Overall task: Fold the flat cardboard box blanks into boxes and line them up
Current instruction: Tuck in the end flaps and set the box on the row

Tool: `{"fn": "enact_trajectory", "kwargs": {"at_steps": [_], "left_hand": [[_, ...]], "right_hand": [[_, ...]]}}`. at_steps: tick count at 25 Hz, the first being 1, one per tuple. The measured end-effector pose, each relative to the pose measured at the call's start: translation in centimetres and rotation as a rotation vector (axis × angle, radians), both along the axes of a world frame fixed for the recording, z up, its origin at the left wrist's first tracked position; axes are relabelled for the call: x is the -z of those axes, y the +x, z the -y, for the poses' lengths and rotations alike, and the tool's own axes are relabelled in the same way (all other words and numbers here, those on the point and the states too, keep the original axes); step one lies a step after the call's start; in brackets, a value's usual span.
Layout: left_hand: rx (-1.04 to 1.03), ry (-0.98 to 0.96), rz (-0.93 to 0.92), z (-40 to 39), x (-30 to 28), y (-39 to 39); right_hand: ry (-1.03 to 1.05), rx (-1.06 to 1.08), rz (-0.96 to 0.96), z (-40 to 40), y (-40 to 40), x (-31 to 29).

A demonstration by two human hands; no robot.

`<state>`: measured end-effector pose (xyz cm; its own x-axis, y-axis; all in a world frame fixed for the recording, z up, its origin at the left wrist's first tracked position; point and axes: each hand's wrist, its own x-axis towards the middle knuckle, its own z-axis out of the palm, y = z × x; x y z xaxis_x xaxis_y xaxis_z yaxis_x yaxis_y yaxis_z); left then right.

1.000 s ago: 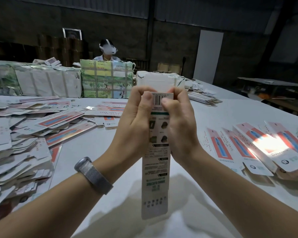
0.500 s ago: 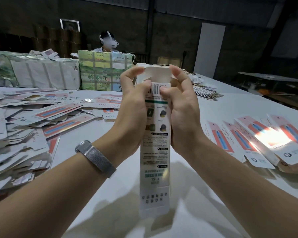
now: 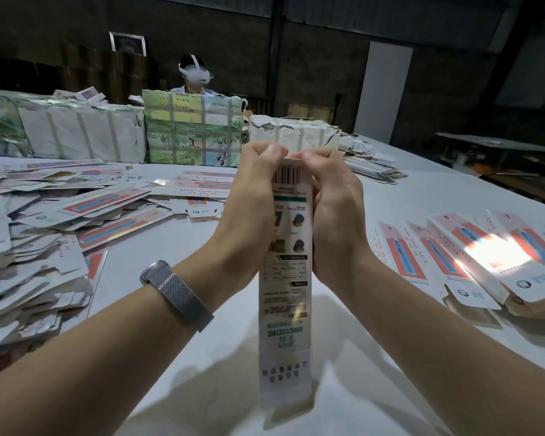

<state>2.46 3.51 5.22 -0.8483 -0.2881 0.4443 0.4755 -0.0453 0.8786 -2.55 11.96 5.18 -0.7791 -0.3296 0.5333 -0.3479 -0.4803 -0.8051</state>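
I hold a long narrow white box (image 3: pixel 285 309) upright above the table, printed back facing me, barcode at the top. My left hand (image 3: pixel 249 212) grips its upper left side and my right hand (image 3: pixel 335 215) grips its upper right side. Both thumbs press down on the top end by the barcode, fingers curled behind it. To the right lies a row of folded boxes (image 3: pixel 472 262) with red and blue fronts. A heap of flat box blanks (image 3: pixel 35 240) covers the left of the table.
The white table (image 3: pixel 406 190) stretches away ahead. Wrapped bundles (image 3: pixel 189 133) stand in a line at the back, with a person in a headset seated behind them. A small stack of blanks (image 3: pixel 375 169) lies at the back right. A watch sits on my left wrist.
The top flap that stood open half a second ago is now folded down under my thumbs. My fingers have curled tighter round the box's top end.
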Motion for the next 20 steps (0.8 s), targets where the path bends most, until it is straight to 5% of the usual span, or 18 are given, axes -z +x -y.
{"fn": "enact_trajectory", "kwargs": {"at_steps": [12, 20], "left_hand": [[-0.180, -0.217, -0.085, 0.3, 0.5, -0.7], [0.041, -0.331, -0.229, 1.1, 0.2, -0.5]], "right_hand": [[0.095, -0.032, 0.001, 0.2, -0.5, -0.4], [0.158, -0.068, -0.031, -1.0, -1.3, -1.4]]}}
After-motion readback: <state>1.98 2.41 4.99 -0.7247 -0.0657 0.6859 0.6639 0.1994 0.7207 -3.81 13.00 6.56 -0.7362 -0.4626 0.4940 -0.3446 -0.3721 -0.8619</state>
